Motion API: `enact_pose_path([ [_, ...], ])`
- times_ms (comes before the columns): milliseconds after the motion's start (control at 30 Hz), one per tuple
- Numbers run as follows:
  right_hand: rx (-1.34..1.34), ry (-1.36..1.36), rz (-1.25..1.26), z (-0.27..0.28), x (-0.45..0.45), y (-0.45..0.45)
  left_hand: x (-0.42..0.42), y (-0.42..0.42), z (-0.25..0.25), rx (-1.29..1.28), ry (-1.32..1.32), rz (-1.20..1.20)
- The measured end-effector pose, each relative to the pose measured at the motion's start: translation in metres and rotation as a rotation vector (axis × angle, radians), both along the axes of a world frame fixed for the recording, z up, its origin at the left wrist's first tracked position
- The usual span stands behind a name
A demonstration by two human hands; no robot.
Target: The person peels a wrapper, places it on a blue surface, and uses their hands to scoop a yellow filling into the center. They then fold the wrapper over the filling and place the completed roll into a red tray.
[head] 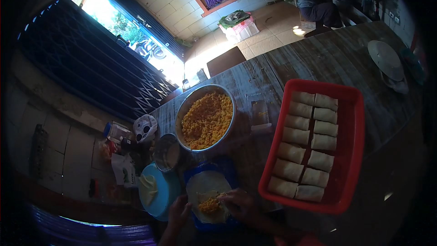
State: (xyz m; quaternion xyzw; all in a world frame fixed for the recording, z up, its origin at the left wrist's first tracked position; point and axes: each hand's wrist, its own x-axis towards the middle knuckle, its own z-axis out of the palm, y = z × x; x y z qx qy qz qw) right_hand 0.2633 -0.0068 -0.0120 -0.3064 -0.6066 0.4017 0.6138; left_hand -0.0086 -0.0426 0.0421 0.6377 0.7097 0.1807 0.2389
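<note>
A thin round pale wrapper (pixel 205 186) lies on a blue tray (pixel 229 171) in front of me. On its lower part sits a small mound of orange-yellow crumbly filling (pixel 209 206). My left hand (pixel 179 210), loosely curled, is at the wrapper's left edge; the dim light hides whether it grips anything. At the right, the bunched fingertips of my right hand (pixel 240 202) touch the wrapper's edge beside the mound. Whether they pinch the dough is unclear. Beyond the tray, a round metal bowl (pixel 233 118) holds plenty of similar filling (pixel 206 123).
A red plastic tray (pixel 355 150) to the right contains two columns of rolled wrappers (pixel 295 135). Left are a metal pot (pixel 167 153) and a light-blue container (pixel 158 200) with folded wrappers (pixel 148 189) on top. A clear plastic box (pixel 258 109) stands mid-table. A person (pixel 315 0) sits far off.
</note>
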Motion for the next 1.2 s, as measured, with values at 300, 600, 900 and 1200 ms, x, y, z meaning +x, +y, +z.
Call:
enact_pose_path([
  [300, 0.007, -0.029, 0.043, -0.003, 0.002, -0.002, 0.008, 0.006, 0.006, -0.012, 0.019, 0.038],
  [600, 0.070, -0.048, 0.042, -0.013, -0.002, -0.005, 0.015, 0.010, 0.014, -0.043, 0.043, 0.080],
  [900, 0.036, -0.029, 0.089, -0.018, 0.000, -0.006, 0.012, 0.009, 0.011, -0.014, 0.130, 0.031],
  [1200, 0.028, -0.043, 0.052, -0.005, 0.008, -0.001, 0.017, 0.009, 0.014, -0.034, 0.084, 0.048],
])
